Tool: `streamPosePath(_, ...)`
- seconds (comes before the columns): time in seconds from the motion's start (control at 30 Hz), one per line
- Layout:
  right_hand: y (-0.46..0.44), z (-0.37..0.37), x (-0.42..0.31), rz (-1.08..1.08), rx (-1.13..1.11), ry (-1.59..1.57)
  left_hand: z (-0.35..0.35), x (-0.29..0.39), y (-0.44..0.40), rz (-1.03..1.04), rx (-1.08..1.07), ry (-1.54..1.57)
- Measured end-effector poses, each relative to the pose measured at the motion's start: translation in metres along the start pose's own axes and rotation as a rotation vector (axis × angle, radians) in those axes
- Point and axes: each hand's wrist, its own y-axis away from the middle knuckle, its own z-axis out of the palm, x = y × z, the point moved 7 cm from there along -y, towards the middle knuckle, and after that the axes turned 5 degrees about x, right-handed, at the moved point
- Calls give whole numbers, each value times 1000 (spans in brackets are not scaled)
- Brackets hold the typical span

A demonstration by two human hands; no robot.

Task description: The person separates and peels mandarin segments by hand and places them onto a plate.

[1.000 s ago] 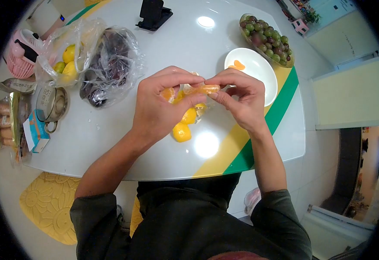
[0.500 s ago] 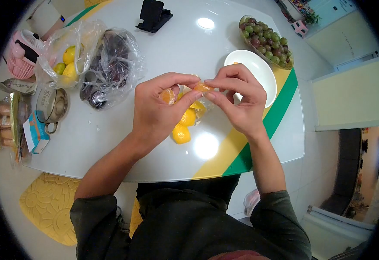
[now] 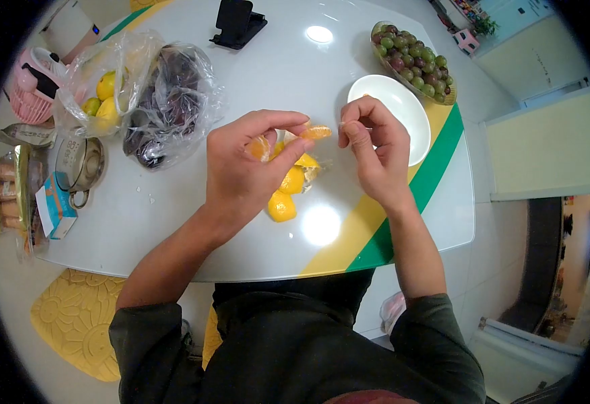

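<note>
My left hand [image 3: 244, 151] pinches an orange segment [image 3: 317, 132] between thumb and forefinger. More of the peeled orange [image 3: 259, 148] is tucked in the same palm, partly hidden by the fingers. To the right, my right hand [image 3: 378, 148] is apart from the segment, thumb and fingertips pressed together. A tiny pale bit shows at its fingertips, too small to name for sure. Below my hands, yellow-orange peel [image 3: 283, 207] lies in pieces on the table. A white bowl [image 3: 419, 145] stands just behind my right hand, which covers part of it.
Grapes [image 3: 416, 64] fill a clear dish at the back right. At the left are a plastic bag of yellow fruit [image 3: 108, 108], a bag of dark fruit [image 3: 173, 87], a glass mug [image 3: 82, 165] and a small box [image 3: 55, 209]. A black stand [image 3: 237, 25] is at the back.
My right hand has drawn away from the segment to the right, its fingertips closing together. My left hand keeps the segment, now more fully in view, and has hardly moved.
</note>
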Motion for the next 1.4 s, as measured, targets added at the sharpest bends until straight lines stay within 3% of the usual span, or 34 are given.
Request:
streamPosePath(0.17, 0, -4, -5, 16, -24, 67, -3, -14, -2, -185, 71, 247)
streamPosePath(0.27, -1, 7, -5, -139, -227, 155, -6, -19, -6, -197, 114, 318)
streamPosePath(0.37, 1, 17, -8, 32, -308, 261, -6, -20, -5, -188, 143, 336)
streamPosePath(0.47, 3, 15, -4, 151, -308, 104, -6, -18, -5, -215, 144, 396)
streamPosePath(0.57, 6, 13, 2, 158, -314, 92, -6, -21, -3, -282, 79, 375)
streamPosePath(0.67, 2, 18, -17, -54, -258, 202, -6, -21, -3, -277, 79, 392)
streamPosePath(0.77, -1, 13, -17, -91, -264, 149, -6, -22, -3, -250, 85, 390)
streamPosePath(0.87, 0, 11, -13, 21, -230, 73, -5, -19, -3, -196, 96, 423)
streamPosePath(1.17, 4, 11, -6, 1, -145, 60, -7, -2, 0, 15, 78, 140)
streamPosePath(1.4, -21, -55, -9, 113, 246, 180, -8, -3, -3, -71, 147, 134)
